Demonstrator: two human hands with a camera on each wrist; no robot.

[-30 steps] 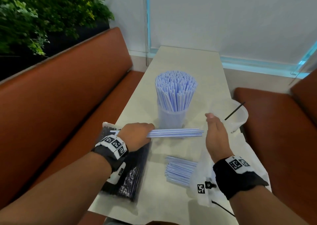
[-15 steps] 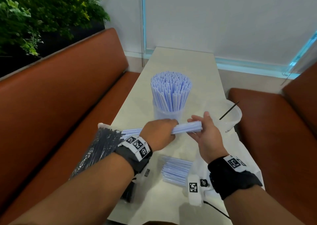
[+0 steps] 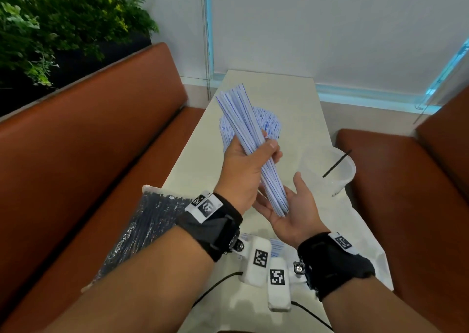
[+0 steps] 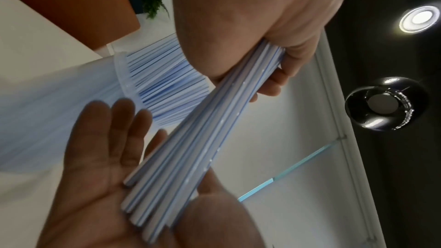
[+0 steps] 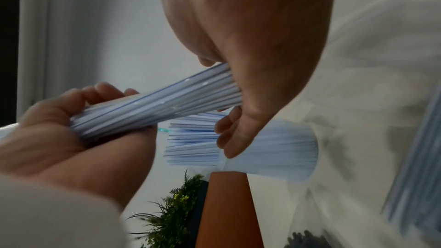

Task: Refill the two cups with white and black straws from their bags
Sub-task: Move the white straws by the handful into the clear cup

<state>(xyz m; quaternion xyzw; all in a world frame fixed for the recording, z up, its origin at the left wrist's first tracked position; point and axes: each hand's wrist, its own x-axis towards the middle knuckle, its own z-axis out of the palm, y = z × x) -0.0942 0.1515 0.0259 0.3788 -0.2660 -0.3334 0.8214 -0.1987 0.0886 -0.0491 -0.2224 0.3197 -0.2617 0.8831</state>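
My left hand grips a bundle of white, blue-striped straws around its middle and holds it steeply tilted above the table. The bundle's lower ends rest against the upturned palm of my right hand, whose fingers lie straight. In the left wrist view the left fingers curl round the bundle. Behind the bundle stands a clear cup packed with white straws. To the right, a second clear cup holds a single black straw. The bag of black straws lies at the left.
A white straw bag lies flat on the table at the right, with loose white straws showing below my wrists. Brown benches flank the narrow table on both sides. A plant stands behind the left bench.
The straw bundle swung from lying level near the table to steeply tilted and higher up. My right hand let go of its end and now lies flat under the lower ends.
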